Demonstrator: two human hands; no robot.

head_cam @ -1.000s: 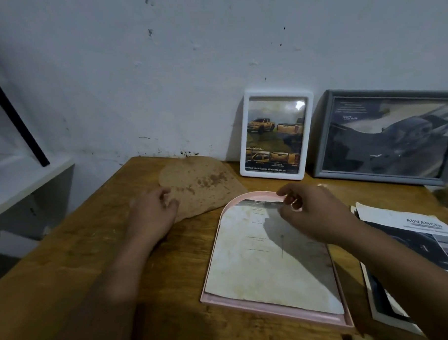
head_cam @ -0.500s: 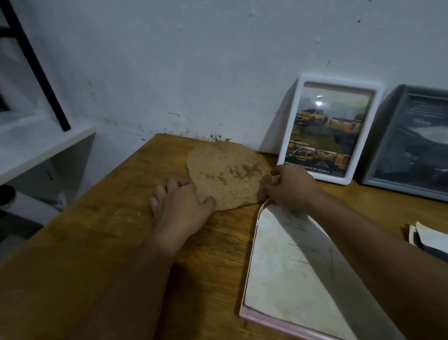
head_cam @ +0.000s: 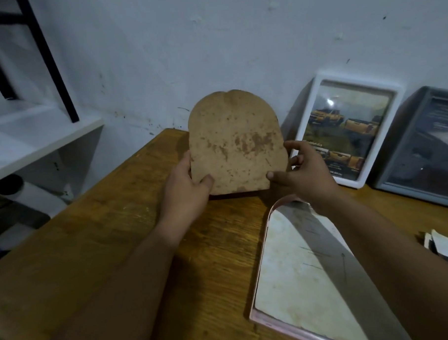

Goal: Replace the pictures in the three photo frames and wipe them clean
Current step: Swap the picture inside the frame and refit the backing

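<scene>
A brown, stained backing board [head_cam: 236, 142] with an arched top is held upright above the wooden table [head_cam: 113, 239]. My left hand [head_cam: 186, 189] grips its lower left edge and my right hand [head_cam: 304, 175] grips its lower right edge. A pink arched photo frame [head_cam: 263, 271] lies flat at the lower right, with a stained whitish sheet in it; my right forearm crosses it. A white frame [head_cam: 315, 109] with a picture of yellow trucks leans on the wall. A grey frame [head_cam: 406, 146] with a dark picture leans beside it at the right edge.
Printed sheets [head_cam: 447, 247] lie at the table's right edge. A white shelf [head_cam: 37, 142] with black metal legs [head_cam: 51, 61] stands left of the table. The white wall [head_cam: 212, 41] runs close behind the table.
The backing board lay flat on the table; both hands have taken its edges and lifted it upright. My right hand left the pink frame. The view has swung left.
</scene>
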